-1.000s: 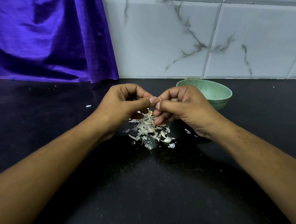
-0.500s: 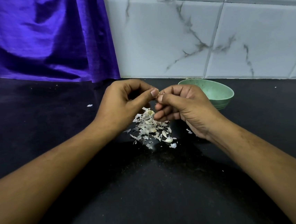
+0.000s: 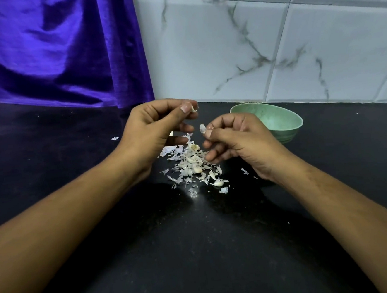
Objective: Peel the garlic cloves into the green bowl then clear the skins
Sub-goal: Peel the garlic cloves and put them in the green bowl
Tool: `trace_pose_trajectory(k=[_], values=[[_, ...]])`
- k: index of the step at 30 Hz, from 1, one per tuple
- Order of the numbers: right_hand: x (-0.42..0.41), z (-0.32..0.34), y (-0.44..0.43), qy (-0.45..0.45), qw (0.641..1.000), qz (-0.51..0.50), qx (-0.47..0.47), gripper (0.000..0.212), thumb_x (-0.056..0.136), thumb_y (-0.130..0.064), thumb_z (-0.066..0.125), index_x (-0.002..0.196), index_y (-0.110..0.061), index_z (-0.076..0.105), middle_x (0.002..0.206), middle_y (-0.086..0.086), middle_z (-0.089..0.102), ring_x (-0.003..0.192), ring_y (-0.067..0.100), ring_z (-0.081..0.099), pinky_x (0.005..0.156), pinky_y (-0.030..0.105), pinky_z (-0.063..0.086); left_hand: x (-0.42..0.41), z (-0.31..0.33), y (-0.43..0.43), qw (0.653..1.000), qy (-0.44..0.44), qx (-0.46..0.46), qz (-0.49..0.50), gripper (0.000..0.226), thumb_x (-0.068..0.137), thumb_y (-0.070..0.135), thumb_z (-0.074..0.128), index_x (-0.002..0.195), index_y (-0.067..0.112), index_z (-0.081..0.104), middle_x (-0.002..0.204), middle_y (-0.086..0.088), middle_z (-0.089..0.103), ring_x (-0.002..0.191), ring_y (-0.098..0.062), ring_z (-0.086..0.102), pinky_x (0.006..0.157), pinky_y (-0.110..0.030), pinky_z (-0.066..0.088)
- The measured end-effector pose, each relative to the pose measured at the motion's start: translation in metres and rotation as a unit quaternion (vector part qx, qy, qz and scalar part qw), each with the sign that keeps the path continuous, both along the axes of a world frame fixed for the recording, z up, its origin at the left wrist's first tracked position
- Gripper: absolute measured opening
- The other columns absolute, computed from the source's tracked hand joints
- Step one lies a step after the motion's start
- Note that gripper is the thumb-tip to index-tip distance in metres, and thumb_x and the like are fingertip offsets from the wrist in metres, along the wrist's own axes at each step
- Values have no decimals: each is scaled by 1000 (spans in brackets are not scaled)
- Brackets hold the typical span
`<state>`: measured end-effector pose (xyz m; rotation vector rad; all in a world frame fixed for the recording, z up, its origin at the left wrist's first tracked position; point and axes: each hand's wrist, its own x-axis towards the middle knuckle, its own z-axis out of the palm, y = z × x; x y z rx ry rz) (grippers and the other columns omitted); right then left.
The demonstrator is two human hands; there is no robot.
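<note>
A heap of papery garlic skins and a few cloves [image 3: 194, 165] lies on the black counter between my hands. My left hand [image 3: 155, 131] hovers above its left side, thumb and forefinger pinching a small garlic piece [image 3: 194, 108]. My right hand [image 3: 236, 139] is lower and to the right, pinching a pale garlic clove [image 3: 202, 129] at its fingertips. The green bowl [image 3: 277, 120] stands just behind my right hand near the wall; its contents are hidden from this angle.
A purple cloth [image 3: 56, 53] hangs at the back left. White marbled tiles [image 3: 272, 44] form the back wall. Stray skin bits lie on the black counter, one [image 3: 115, 138] to the left and one [image 3: 244, 171] beside my right wrist.
My hands, which were touching at the fingertips over one clove, have pulled apart. The left hand rose up and left with a small piece; the right keeps the clove.
</note>
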<state>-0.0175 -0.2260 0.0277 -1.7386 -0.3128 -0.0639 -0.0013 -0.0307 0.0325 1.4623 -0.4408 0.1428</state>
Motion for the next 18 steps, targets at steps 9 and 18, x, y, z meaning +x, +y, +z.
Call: trace_pose_trajectory(k=[9,18], values=[[3,1,-5,-73,996,-30,-50,9,94,-12,74,86,-10,72,78,6,71,66,29,75,61,37,61,2,1,2,999,41,-13,13,20,92,16,74,110,9,76,107,-9,78,77,-10,69,70,-27,62],[5,1,-4,-105,994,-33,-23,13,90,-2,76,98,-7,67,76,1,72,70,26,75,65,38,63,1,1,2,999,50,16,6,22,89,17,77,110,9,74,107,-14,78,78,-12,70,71,-29,61]])
